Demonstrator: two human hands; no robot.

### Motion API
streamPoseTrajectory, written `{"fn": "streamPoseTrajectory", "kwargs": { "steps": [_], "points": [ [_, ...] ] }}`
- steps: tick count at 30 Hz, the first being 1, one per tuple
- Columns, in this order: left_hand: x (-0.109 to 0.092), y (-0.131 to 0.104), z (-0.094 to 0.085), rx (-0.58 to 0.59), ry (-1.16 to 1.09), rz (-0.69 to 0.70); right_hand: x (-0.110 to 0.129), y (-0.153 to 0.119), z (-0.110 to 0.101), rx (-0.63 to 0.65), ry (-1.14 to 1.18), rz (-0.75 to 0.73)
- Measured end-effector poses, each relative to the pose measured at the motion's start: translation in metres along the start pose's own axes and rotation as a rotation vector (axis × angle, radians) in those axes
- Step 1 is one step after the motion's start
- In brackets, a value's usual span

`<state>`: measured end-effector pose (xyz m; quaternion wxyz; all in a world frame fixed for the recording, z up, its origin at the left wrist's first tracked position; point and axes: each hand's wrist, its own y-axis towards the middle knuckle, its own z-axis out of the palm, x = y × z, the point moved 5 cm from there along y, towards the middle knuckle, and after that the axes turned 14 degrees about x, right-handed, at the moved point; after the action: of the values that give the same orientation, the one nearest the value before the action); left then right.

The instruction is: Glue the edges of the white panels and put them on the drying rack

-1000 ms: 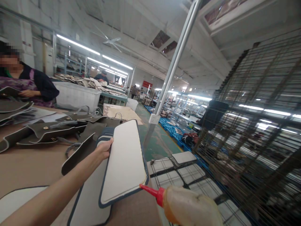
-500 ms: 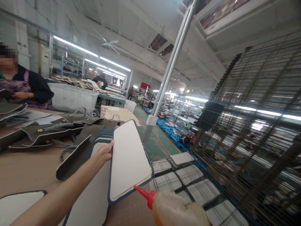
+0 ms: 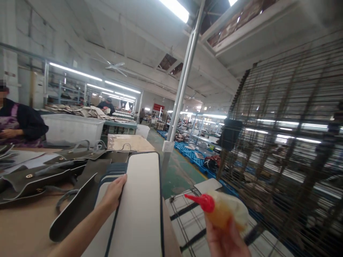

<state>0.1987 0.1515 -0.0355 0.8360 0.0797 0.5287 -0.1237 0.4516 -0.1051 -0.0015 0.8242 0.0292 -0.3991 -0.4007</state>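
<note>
My left hand [image 3: 115, 191] grips the left edge of a long cream panel [image 3: 142, 200] with a dark blue border and rounded corners. More panels [image 3: 103, 191] of the same kind lie stacked under and left of it. On the right, my right hand [image 3: 223, 237] is wrapped round a squeeze bottle [image 3: 227, 210] of amber glue-like liquid with a red nozzle. The nozzle points left, apart from the panel. Dark grey-green bag pieces [image 3: 72, 207] with handles lie left of the stack on the brown table [image 3: 24, 225].
Flat panels [image 3: 195, 221] lie on a wire rack at the lower right, beside a tall wire rack [image 3: 281, 142]. A metal pole [image 3: 182, 85] with a socket stands ahead. A person [image 3: 21, 121] is at the far left, near a white bin [image 3: 72, 130].
The bottle has moved right and up, off the panel's lower edge, and my right hand has come into view. The panel has turned more upright in view. The camera view has shifted.
</note>
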Motion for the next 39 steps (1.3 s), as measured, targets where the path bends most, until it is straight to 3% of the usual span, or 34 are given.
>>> {"fn": "streamPoseTrajectory", "kwargs": {
  "steps": [2,4,9,13,19,30,39],
  "points": [
    [-0.003,-0.012,-0.004,0.118,0.099,-0.006,0.012,0.017,0.004,-0.121,0.178,0.016],
    [-0.006,-0.023,-0.008,0.243,0.21,-0.035,0.022,0.028,0.013,-0.147,0.22,-0.011],
    [-0.013,-0.044,-0.022,0.381,0.258,-0.138,0.034,0.038,0.04,0.007,0.073,-0.124],
    [-0.017,-0.053,-0.03,0.392,0.202,-0.237,0.031,0.04,0.05,0.146,-0.073,-0.169],
    [-0.022,-0.058,-0.027,0.406,0.138,-0.301,0.013,0.036,0.047,0.224,-0.194,-0.155],
    [-0.024,-0.053,-0.023,0.423,0.118,-0.282,-0.009,0.035,0.049,0.233,-0.263,-0.085],
    [-0.019,-0.049,-0.026,0.414,0.103,-0.295,-0.019,0.021,0.037,0.265,-0.226,-0.02]
  ]
}}
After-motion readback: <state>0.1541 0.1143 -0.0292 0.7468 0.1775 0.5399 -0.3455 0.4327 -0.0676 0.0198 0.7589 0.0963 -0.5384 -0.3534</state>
